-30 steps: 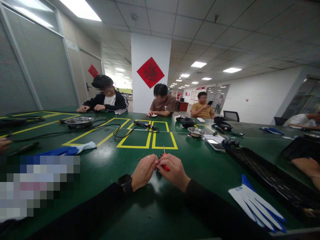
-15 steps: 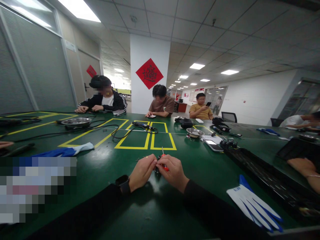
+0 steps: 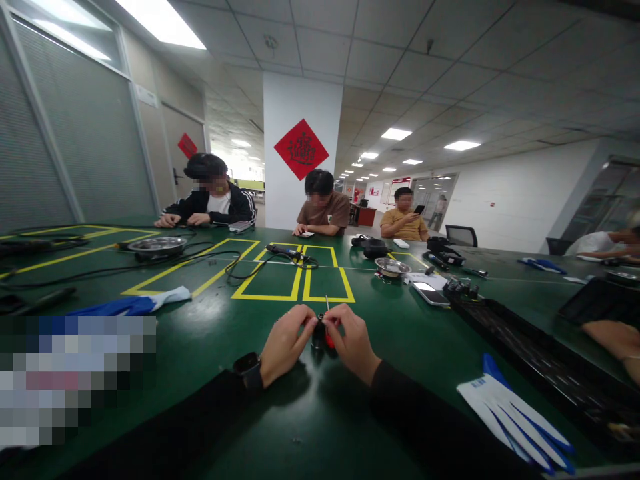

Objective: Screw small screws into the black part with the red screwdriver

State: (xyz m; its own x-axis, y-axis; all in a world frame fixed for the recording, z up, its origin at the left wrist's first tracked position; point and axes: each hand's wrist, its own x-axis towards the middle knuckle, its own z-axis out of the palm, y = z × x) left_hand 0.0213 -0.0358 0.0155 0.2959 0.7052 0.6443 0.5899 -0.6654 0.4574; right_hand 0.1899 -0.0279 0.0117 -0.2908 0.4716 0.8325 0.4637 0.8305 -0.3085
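Just in front of me, a small dark cylinder-like part point(image 3: 317, 336) is between my two hands. The fingertips of my left hand point(image 3: 289, 341) are pinched at its upper left side. My right hand point(image 3: 356, 339) has thumb and forefinger pressed together at the upper right of it; whatever small thing they pinch is hidden. A screwdriver with a red handle point(image 3: 330, 340) is right by the part, partly covered by my right fingers, its thin metal shaft pointing away from me.
White-and-blue gloves point(image 3: 515, 417) lie at right, beside a long black tray point(image 3: 530, 353). Farther off are a phone point(image 3: 430, 294), a metal bowl point(image 3: 392, 267), another metal bowl point(image 3: 157, 247) and a corded tool point(image 3: 287, 251). Several people sit around the green table.
My fingertips have drawn slightly apart, so more of the dark part shows between them. The view has shifted a little.
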